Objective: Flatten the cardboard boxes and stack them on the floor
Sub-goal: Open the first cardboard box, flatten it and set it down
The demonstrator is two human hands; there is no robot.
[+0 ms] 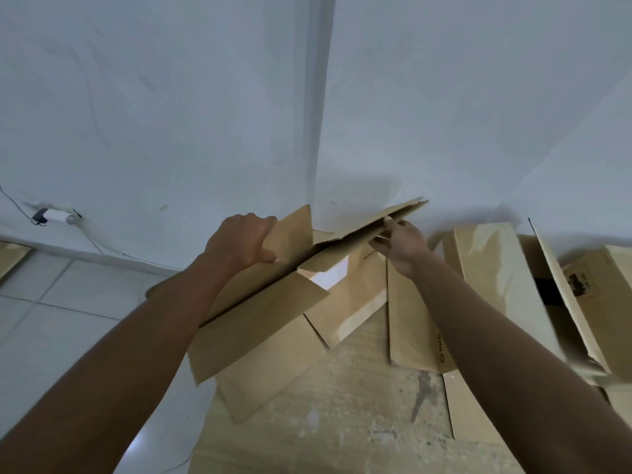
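Observation:
A brown cardboard box (260, 319) is held up in front of me, half collapsed, its flaps splayed. My left hand (239, 242) grips its near-left flap from above. My right hand (400, 246) pinches the edge of a raised flap (386, 218) on the far side. Under the box lie flattened cardboard pieces (410, 319) on a worn wooden surface (342, 415). Through a gap in the box a bit of white shows.
Still-formed boxes (496, 275) stand at the right, one of them open (564, 302) and one printed with black marks (588, 278). White walls meet in a corner behind. Tiled floor (61, 323) lies to the left, with a wall socket and charger (54, 216).

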